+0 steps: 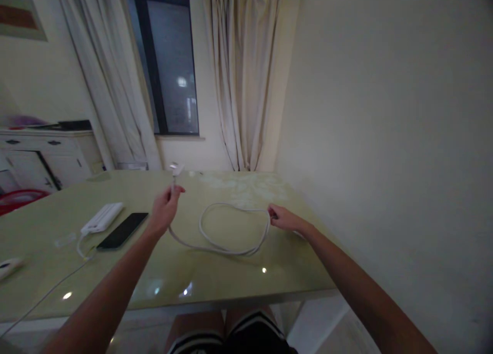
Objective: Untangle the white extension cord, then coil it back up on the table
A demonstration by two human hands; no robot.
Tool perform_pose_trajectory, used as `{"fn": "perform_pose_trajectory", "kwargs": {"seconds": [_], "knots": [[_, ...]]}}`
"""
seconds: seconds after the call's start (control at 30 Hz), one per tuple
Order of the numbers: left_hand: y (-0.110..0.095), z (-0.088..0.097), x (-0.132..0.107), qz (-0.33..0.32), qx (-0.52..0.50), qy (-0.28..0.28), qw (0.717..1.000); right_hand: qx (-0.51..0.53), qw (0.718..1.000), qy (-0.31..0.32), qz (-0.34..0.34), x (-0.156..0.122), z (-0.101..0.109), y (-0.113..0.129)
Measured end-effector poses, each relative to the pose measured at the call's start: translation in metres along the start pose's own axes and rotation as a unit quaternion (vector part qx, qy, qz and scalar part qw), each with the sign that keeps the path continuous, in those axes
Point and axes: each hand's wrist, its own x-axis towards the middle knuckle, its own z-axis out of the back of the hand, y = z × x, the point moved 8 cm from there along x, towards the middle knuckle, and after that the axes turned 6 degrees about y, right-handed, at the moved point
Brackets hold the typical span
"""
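Note:
A white cable (231,251) forms a loose loop over the glossy table between my two hands. My left hand (165,206) is closed around the cable near one end, and a small white plug-like piece (176,168) sticks up above the fingers. On the right, my right hand (283,217) pinches the loop where its strands come together. Partly hidden behind my right wrist lies a small white object (299,234), too covered to name. Left of my left hand, a dark phone (124,231) rests flat beside a white power strip or power bank (103,218).
The pale green table (185,277) has its front edge just above my legs. A thin white cord (50,291) runs across its left side, near a white object (11,268) at the far left. A wall (385,138) borders the right; curtains (250,77) hang behind.

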Motion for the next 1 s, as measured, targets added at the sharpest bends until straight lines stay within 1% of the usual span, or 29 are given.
{"fn": "perform_pose_trajectory", "kwargs": {"seconds": [0.03,0.1,0.17,0.23,0.27,0.33,0.4,0.43,0.47,0.5,0.57,0.63,0.67,0.73,0.8,0.83,0.87,0.9,0.93,0.97,1.0], "knots": [[-0.009,-0.019,-0.005,-0.029,0.048,0.042,0.998,0.033,0.999,-0.007,0.013,0.007,-0.005,0.010],[-0.023,-0.055,-0.014,-0.066,0.096,0.107,0.987,0.090,0.995,-0.021,0.034,0.019,-0.012,0.032],[-0.035,-0.089,-0.022,-0.074,0.102,0.143,0.982,0.109,0.992,-0.026,0.060,0.029,-0.016,0.058],[-0.045,-0.119,-0.026,-0.077,0.084,0.160,0.981,0.103,0.991,-0.023,0.081,0.038,-0.022,0.085],[-0.050,-0.130,-0.027,-0.079,0.071,0.158,0.982,0.098,0.991,-0.020,0.092,0.041,-0.024,0.099],[-0.054,-0.151,-0.030,-0.084,0.075,0.175,0.978,0.080,0.989,-0.017,0.122,0.045,-0.028,0.123],[-0.051,-0.164,-0.032,-0.093,0.110,0.203,0.969,0.045,0.988,-0.030,0.145,0.044,-0.027,0.138],[-0.048,-0.165,-0.033,-0.097,0.131,0.212,0.964,0.025,0.988,-0.042,0.147,0.042,-0.023,0.139],[-0.043,-0.162,-0.032,-0.100,0.146,0.214,0.961,0.007,0.989,-0.056,0.140,0.040,-0.019,0.137],[-0.038,-0.155,-0.031,-0.101,0.155,0.207,0.961,-0.008,0.989,-0.071,0.127,0.036,-0.012,0.130],[-0.025,-0.133,-0.023,-0.091,0.171,0.176,0.965,-0.020,0.991,-0.099,0.086,0.029,0.007,0.105],[-0.010,-0.105,-0.011,-0.067,0.213,0.138,0.965,-0.017,0.992,-0.126,0.028,0.018,0.030,0.069],[-0.003,-0.092,-0.004,-0.053,0.246,0.127,0.960,-0.012,0.991,-0.135,-0.007,0.012,0.042,0.049],[0.010,-0.067,0.012,-0.024,0.307,0.124,0.943,0.008,0.986,-0.156,-0.064,-0.003,0.066,0.011],[0.022,-0.037,0.027,0.017,0.336,0.104,0.936,0.033,0.975,-0.197,-0.094,-0.023,0.093,-0.020],[0.028,-0.018,0.033,0.050,0.339,0.079,0.936,0.050,0.962,-0.241,-0.121,-0.036,0.109,-0.036],[0.035,0.003,0.037,0.091,0.335,0.044,0.937,0.075,0.939,-0.296,-0.157,-0.051,0.125,-0.052],[0.041,0.023,0.039,0.132,0.323,0.014,0.937,0.108,0.906,-0.359,-0.194,-0.069,0.140,-0.068],[0.045,0.039,0.041,0.152,0.317,0.004,0.936,0.142,0.872,-0.412,-0.224,-0.086,0.152,-0.082],[0.048,0.052,0.040,0.167,0.310,-0.004,0.936,0.181,0.843,-0.443,-0.245,-0.098,0.160,-0.094],[0.050,0.062,0.040,0.178,0.301,-0.007,0.937,0.227,0.821,-0.457,-0.256,-0.107,0.166,-0.104]]}}
